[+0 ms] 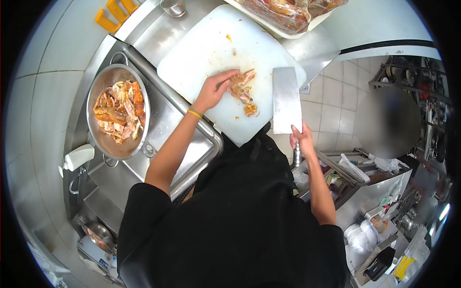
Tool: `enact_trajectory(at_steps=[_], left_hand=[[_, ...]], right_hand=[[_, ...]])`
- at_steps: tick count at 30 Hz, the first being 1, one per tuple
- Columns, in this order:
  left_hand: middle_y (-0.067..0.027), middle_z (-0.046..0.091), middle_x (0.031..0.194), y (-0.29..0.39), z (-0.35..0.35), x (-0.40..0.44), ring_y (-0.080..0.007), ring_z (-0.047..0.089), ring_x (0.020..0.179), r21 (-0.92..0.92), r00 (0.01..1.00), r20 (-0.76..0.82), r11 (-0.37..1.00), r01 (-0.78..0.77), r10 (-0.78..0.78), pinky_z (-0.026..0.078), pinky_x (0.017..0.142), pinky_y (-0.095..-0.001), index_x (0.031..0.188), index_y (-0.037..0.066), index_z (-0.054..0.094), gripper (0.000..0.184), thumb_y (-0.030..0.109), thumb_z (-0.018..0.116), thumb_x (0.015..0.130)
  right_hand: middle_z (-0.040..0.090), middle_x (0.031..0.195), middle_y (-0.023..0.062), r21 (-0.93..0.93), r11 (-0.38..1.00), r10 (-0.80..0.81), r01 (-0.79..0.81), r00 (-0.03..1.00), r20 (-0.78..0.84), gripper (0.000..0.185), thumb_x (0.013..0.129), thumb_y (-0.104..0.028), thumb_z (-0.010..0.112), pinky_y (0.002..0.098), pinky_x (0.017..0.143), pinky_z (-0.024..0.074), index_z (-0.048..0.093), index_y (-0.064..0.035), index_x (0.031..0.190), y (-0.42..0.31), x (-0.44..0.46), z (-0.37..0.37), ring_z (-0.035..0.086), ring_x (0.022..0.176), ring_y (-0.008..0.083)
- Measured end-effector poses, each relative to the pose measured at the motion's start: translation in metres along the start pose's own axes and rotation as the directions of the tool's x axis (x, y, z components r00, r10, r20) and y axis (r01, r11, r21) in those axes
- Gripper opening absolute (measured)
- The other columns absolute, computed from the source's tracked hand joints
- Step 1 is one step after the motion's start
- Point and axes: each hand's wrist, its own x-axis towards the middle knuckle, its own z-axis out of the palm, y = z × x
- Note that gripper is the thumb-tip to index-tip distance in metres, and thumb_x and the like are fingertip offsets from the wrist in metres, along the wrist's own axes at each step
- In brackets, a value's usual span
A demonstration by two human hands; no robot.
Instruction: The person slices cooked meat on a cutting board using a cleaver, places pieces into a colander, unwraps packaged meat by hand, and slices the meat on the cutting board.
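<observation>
On the white cutting board [201, 53] lie chopped pieces of browned meat [245, 91], with small scraps around them. My left hand [216, 90] touches the left edge of these pieces, its fingers together and bent over the meat. A broad cleaver [286, 101] is in my right hand [302, 139], which is closed round its handle. The blade is over the board's right edge, to the right of the meat and apart from it. A steel colander [91, 105] at the left holds many strips of the same kind of meat [120, 113].
The colander is over a steel sink [158, 129]. Behind the board are a tray [314, 21] of wrapped meat and a metal cup [173, 7]. Yellow hooks [108, 21] are at the upper left. Open drawers [336, 168] stand at my right.
</observation>
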Motion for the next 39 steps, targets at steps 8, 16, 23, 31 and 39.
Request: enact_trajectory(at_steps=[8,16,23,31,39], left_hand=[[-0.0236,0.030,0.151,0.005,0.070,-0.020,-0.0449,0.027,0.140,0.428,0.898,-0.389,0.903,-0.023,0.207,0.023,0.115,-0.0518,0.139,0.006,0.046,0.068,0.017,0.071,0.077],[-0.0155,0.046,0.145,0.093,-0.085,-0.079,-0.0331,0.034,0.140,0.449,0.642,-0.699,0.892,0.050,0.316,0.023,0.116,-0.0442,0.133,0.004,0.057,0.044,0.020,0.057,0.092],[-0.0201,0.053,0.138,-0.010,-0.205,-0.131,-0.0309,0.048,0.129,0.076,0.457,-0.873,0.880,0.468,-0.168,0.032,0.111,-0.0389,0.129,0.001,0.059,0.044,0.031,0.043,0.101],[-0.0101,0.071,0.101,0.004,-0.177,-0.072,-0.0242,0.065,0.095,-0.448,0.463,-0.754,0.880,0.157,-0.466,0.047,0.086,-0.0347,0.110,-0.009,0.066,0.052,0.039,0.052,0.097],[-0.0210,0.063,0.120,0.172,-0.140,0.140,-0.0289,0.063,0.107,0.468,0.617,-0.782,0.739,0.485,0.090,0.047,0.094,-0.0357,0.137,-0.003,0.046,0.059,0.028,0.061,0.089]], right_hand=[[0.046,0.058,0.0001,-0.213,0.975,-0.020,0.059,0.984,0.178,0.020,0.098,-0.015,0.052,0.0268,0.038,0.0383,0.051,-0.0030,0.115,-0.018,0.008,0.153,0.044,0.042,0.0098],[0.051,0.064,-0.0003,-0.239,0.835,-0.349,0.496,0.812,0.467,0.023,0.095,-0.023,0.061,0.0292,0.041,0.0409,0.055,-0.0030,0.105,-0.074,-0.004,0.295,0.048,0.050,0.0095],[0.047,0.056,0.0017,-0.067,0.946,-0.233,0.318,0.808,0.541,0.029,0.096,-0.018,0.057,0.0296,0.041,0.0399,0.052,-0.0037,0.121,-0.118,0.014,0.284,0.045,0.044,0.0096],[0.051,0.058,0.0049,-0.381,0.861,-0.091,0.338,0.838,0.539,0.019,0.094,-0.016,0.059,0.0310,0.043,0.0417,0.055,-0.0005,0.104,-0.131,0.059,0.081,0.048,0.043,0.0120],[0.053,0.059,0.0060,-0.543,0.782,0.188,0.306,0.715,0.674,0.019,0.094,-0.017,0.059,0.0308,0.042,0.0424,0.053,0.0005,0.097,-0.139,0.151,-0.030,0.051,0.043,0.0134]])
